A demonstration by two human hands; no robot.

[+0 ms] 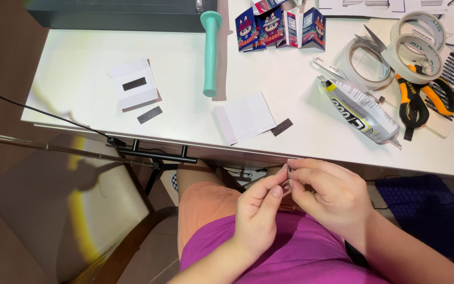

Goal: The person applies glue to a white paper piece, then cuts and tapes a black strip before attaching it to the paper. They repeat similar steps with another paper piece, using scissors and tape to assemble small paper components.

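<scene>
Left hand [258,213] and right hand [326,194] meet below white table [80,79] edge, above lap. Fingertips of both pinch small dark strip [289,173], held upright between them. Wrists angled inward, remaining fingers curled. Glue tube [361,110] lies on table, well apart.

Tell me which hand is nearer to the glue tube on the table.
Right. The right hand is below the table edge, almost directly under the glue tube. The left hand sits further left and lower, over the lap, pinching a small dark strip with the right.

Colourful folded cartons [279,26] and grey glue tube [361,110] on the table.
</scene>
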